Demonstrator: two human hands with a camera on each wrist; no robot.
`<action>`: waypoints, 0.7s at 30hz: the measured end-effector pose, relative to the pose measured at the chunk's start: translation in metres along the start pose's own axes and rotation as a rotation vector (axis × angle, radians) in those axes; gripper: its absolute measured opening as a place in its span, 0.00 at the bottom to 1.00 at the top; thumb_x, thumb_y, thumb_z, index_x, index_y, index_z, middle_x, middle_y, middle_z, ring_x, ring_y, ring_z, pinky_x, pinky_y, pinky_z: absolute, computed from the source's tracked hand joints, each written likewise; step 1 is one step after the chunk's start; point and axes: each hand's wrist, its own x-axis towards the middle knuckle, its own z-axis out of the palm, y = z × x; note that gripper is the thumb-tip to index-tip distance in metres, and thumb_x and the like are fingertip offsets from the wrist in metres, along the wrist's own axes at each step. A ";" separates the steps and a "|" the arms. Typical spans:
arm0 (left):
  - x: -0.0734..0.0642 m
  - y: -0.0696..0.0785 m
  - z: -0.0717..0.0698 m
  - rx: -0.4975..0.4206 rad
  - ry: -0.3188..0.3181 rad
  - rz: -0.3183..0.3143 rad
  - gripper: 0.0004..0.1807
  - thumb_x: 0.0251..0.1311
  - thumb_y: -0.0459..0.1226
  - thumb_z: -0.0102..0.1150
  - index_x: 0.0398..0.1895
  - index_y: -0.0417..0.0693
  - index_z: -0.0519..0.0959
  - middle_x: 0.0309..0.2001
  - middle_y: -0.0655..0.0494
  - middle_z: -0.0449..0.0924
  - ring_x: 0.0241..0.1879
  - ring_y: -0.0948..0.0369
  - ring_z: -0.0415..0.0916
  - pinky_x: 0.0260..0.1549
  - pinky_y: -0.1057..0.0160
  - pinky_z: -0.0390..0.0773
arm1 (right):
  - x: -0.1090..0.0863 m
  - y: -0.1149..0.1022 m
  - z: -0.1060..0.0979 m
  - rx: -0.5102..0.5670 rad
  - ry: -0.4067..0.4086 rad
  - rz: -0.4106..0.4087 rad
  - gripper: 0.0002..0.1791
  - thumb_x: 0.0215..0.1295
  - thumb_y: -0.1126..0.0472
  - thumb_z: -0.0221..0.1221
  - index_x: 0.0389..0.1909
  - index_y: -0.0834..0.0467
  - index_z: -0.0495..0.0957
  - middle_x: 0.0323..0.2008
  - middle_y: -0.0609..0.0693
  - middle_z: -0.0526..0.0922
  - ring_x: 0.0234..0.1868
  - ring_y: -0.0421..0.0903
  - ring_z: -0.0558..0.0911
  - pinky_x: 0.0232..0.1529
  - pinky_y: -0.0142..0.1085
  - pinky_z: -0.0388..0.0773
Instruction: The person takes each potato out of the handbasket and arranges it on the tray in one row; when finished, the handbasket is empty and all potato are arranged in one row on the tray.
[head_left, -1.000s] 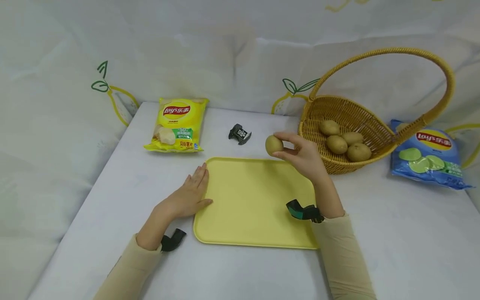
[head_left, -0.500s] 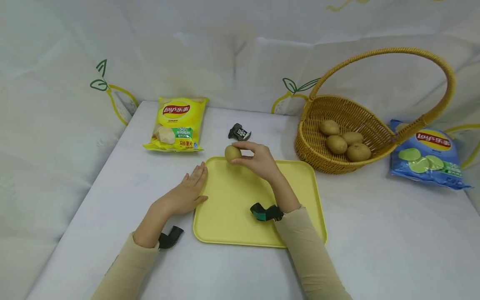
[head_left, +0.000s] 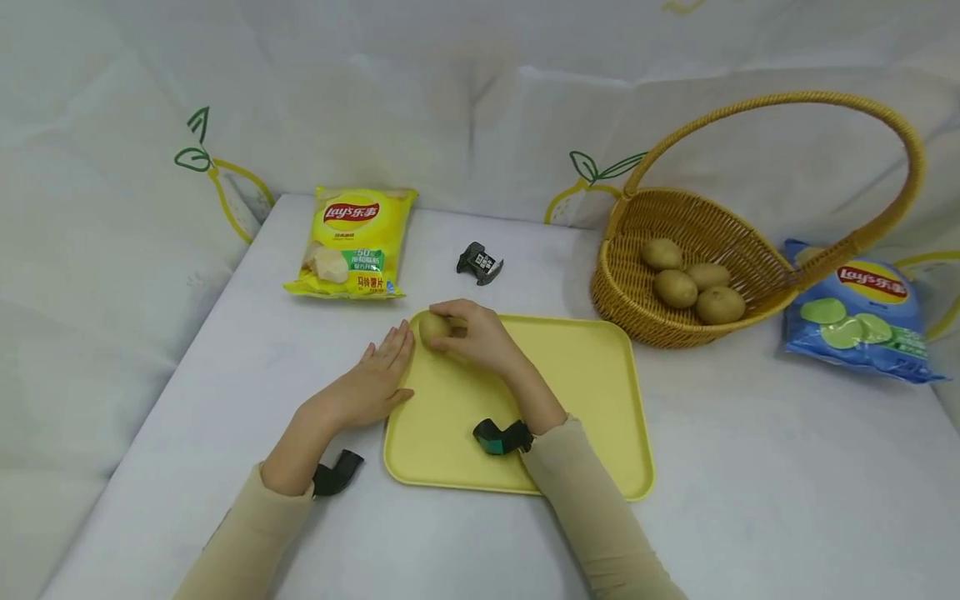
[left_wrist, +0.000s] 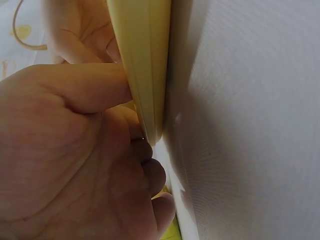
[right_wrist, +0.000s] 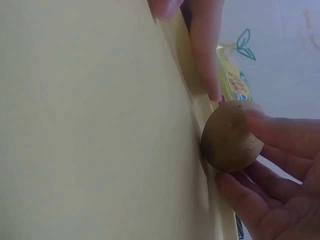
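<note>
Over the far left corner of a yellow tray, my right hand pinches a small round potato between thumb and fingers. The right wrist view shows the potato right at the tray's surface, beside the raised rim. My left hand rests with fairly straight fingers along the tray's left rim, its thumb reaching over the edge. In the left wrist view the thumb touches the tray's side wall. More potatoes lie inside a wicker basket at the right.
Behind the tray lie a yellow bag of chips and a small crumpled black wrapper. A blue bag of chips sits to the right of the basket, whose tall handle arches high. White cloth covers the table.
My right hand has carried the potato leftward from beside the basket across the tray and lowered it into the far left corner. The left hand has stayed nearly in place.
</note>
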 end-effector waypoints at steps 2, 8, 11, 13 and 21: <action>-0.001 0.001 -0.001 0.001 0.005 0.002 0.40 0.69 0.37 0.48 0.70 0.25 0.38 0.72 0.34 0.28 0.72 0.43 0.30 0.65 0.40 0.41 | 0.000 0.000 0.000 0.020 0.004 0.021 0.27 0.54 0.69 0.66 0.56 0.69 0.73 0.56 0.61 0.75 0.56 0.53 0.76 0.53 0.33 0.74; -0.001 0.001 0.000 0.005 0.011 0.003 0.39 0.68 0.36 0.47 0.70 0.24 0.39 0.72 0.33 0.28 0.71 0.43 0.30 0.65 0.40 0.41 | 0.001 0.004 -0.002 0.079 0.050 0.112 0.27 0.54 0.70 0.66 0.56 0.68 0.74 0.55 0.60 0.77 0.55 0.52 0.76 0.52 0.33 0.75; 0.000 0.001 0.000 0.002 0.009 -0.002 0.39 0.68 0.37 0.48 0.70 0.25 0.39 0.72 0.34 0.27 0.72 0.43 0.30 0.65 0.40 0.41 | 0.002 0.006 -0.002 0.094 0.056 0.128 0.26 0.54 0.69 0.66 0.56 0.67 0.75 0.54 0.59 0.78 0.55 0.51 0.77 0.52 0.33 0.75; 0.000 0.001 0.000 0.001 0.005 -0.005 0.39 0.68 0.37 0.48 0.70 0.25 0.39 0.72 0.34 0.27 0.72 0.43 0.29 0.65 0.40 0.40 | 0.002 0.007 -0.003 0.098 0.058 0.135 0.25 0.55 0.68 0.66 0.55 0.67 0.75 0.53 0.59 0.79 0.54 0.51 0.77 0.52 0.33 0.75; 0.001 -0.001 0.001 0.002 0.007 0.003 0.39 0.69 0.37 0.47 0.70 0.25 0.38 0.72 0.34 0.26 0.71 0.43 0.29 0.65 0.40 0.40 | 0.000 0.008 -0.012 0.191 0.094 0.135 0.24 0.56 0.67 0.65 0.54 0.68 0.75 0.53 0.59 0.79 0.54 0.51 0.77 0.54 0.38 0.74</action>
